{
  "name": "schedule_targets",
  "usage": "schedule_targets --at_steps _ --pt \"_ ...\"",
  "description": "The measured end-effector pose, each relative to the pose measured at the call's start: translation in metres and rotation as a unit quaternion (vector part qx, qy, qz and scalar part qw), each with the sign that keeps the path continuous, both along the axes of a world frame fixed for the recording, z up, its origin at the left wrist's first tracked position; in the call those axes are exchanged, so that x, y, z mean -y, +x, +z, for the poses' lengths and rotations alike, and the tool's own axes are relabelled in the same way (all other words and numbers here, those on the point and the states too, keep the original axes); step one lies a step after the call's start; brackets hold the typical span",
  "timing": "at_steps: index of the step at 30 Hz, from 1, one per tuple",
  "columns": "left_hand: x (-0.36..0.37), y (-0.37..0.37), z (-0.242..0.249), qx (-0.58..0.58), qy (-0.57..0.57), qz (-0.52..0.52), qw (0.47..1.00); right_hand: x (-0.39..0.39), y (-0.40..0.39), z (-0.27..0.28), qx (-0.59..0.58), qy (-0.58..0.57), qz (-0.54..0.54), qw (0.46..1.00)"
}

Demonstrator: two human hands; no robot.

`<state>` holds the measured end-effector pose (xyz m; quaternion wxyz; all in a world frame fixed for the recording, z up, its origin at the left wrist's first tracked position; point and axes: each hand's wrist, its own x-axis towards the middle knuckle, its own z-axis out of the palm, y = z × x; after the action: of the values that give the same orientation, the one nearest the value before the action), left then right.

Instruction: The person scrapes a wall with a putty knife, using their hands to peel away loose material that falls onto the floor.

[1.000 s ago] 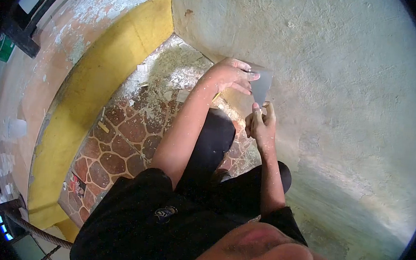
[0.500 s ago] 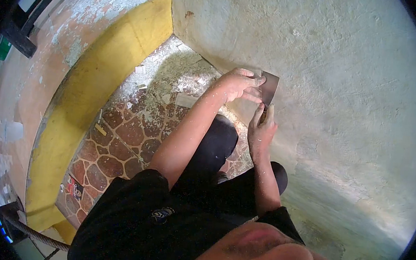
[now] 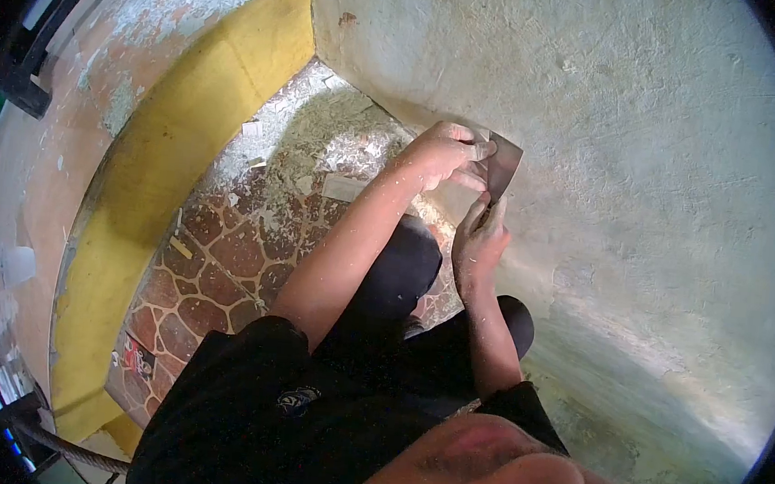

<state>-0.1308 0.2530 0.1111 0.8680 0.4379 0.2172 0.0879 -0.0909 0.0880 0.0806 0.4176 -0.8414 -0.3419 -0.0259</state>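
A flat metal scraper [image 3: 504, 169] lies against or very close to the pale wall [image 3: 633, 125], its wide blade pointing up. My right hand [image 3: 481, 249] is closed round its handle, which is mostly hidden by the fingers. From the left, my left hand [image 3: 446, 158] reaches to the blade, fingers extended and touching its left side. Pale dust coats the fingers of both hands.
A yellow curved ledge [image 3: 177, 144] borders the floor on the left. White flakes and dust cover the brown stone-pattern floor [image 3: 232, 252] near the corner. A flat pale strip [image 3: 344, 188] lies by the wall. My dark-clad knees are below the hands.
The scraper blade has tilted and appears narrower. My right hand has shifted slightly left, while my left hand stays almost in place at the blade. The view has shifted a little.
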Motion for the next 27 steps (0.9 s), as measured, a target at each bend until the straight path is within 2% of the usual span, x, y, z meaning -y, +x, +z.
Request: schedule_targets --at_steps 6,9,15,18,20,21,27 --pt "-0.005 -0.006 0.007 -0.007 0.012 0.017 1.0 -0.009 -0.006 0.006 -0.019 0.018 0.01 1.0" --pt "-0.008 -0.007 0.005 -0.007 0.031 0.027 0.999 -0.012 0.001 0.001 0.008 0.03 0.023 0.999" --pt "-0.008 -0.01 0.009 -0.004 0.038 0.058 0.998 -0.008 0.001 0.009 -0.012 0.01 0.045 0.999" --pt "-0.006 -0.012 0.014 -0.028 0.082 0.047 0.995 -0.001 -0.004 0.018 -0.048 0.011 0.054 0.997" --pt "0.0 -0.01 0.015 0.009 0.058 -0.004 0.998 0.009 -0.001 0.013 -0.025 0.073 0.057 0.995" --pt "0.002 -0.011 0.018 0.014 0.062 -0.025 0.998 0.017 -0.003 0.026 -0.064 0.039 0.051 0.996" --pt "0.006 -0.006 0.016 -0.018 0.088 -0.074 0.993 0.033 0.004 0.017 -0.045 0.04 0.044 0.997"
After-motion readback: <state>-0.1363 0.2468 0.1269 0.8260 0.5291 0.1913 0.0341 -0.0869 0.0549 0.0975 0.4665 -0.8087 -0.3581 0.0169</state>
